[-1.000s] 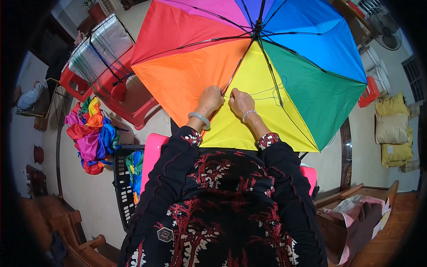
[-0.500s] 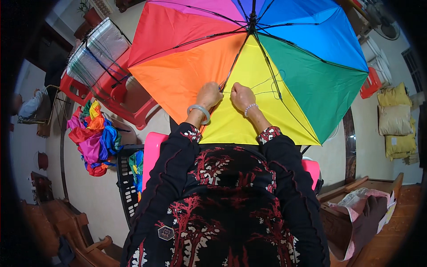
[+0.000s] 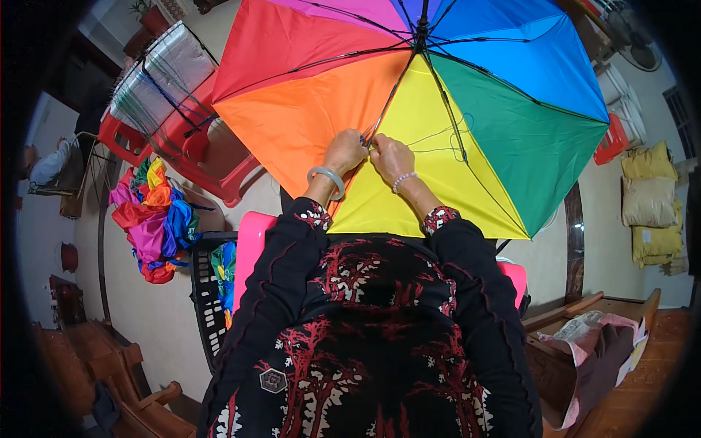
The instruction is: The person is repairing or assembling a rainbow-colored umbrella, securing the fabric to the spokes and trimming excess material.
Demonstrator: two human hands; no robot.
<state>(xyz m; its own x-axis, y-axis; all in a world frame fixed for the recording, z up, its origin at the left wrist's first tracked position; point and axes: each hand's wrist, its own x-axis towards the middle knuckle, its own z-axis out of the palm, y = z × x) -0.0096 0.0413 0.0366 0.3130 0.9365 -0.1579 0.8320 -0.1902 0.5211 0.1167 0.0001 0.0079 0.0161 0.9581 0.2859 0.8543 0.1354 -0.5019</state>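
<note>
A rainbow-coloured umbrella (image 3: 475,197) lies spread before me, its inside and black frame showing. My left hand (image 3: 346,152) is closed round an umbrella rib (image 3: 389,100) at the seam of the orange and yellow panels. Close against it, nearly touching, my right hand (image 3: 393,158) is pinched shut. From that pinch a dark thread (image 3: 431,139) trails right in loose loops over the yellow panel. Whether a needle is between the fingers is hidden.
Left stands a red plastic stool (image 3: 212,164) near a white foam box (image 3: 164,66) hung with threads. Heaped coloured fabric (image 3: 153,219) sits beside a black basket (image 3: 208,306). Wooden furniture (image 3: 584,365) flanks me; stuffed sacks (image 3: 648,201) lie at right.
My right hand has moved a little left and up, closing the gap to my left hand. The left hand keeps its place at the rib. The umbrella has shifted slightly right in view.
</note>
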